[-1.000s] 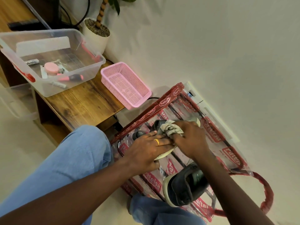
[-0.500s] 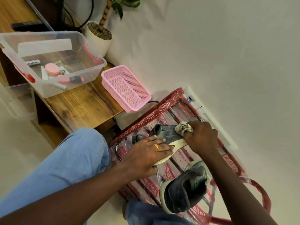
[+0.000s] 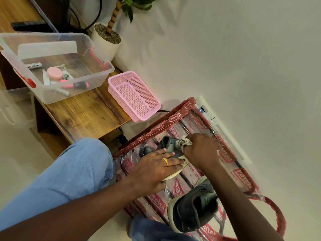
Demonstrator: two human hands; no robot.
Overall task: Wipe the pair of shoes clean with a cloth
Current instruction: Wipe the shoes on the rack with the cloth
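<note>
A dark grey shoe with a cream sole (image 3: 169, 144) lies on a clear plastic bag with red trim (image 3: 173, 119) on the floor. My left hand (image 3: 152, 168) presses down on it and grips its sole side. My right hand (image 3: 202, 150) is closed on a bunched, patterned pale cloth (image 3: 182, 143) that touches the shoe's upper. The second dark shoe (image 3: 192, 207) rests on the same bag, nearer to me, its opening facing up and partly behind my right forearm.
A wooden bench (image 3: 83, 112) at left carries a clear plastic tub (image 3: 97, 73) with small items and a pink mesh basket (image 3: 133, 96). A potted plant (image 3: 106, 40) stands by the white wall. My blue-jeaned knee (image 3: 81, 164) is beside the bag.
My right hand slid the cloth out toward the shoe's far end half a second ago, and has come back toward the shoe's middle. The left hand keeps its hold on the shoe.
</note>
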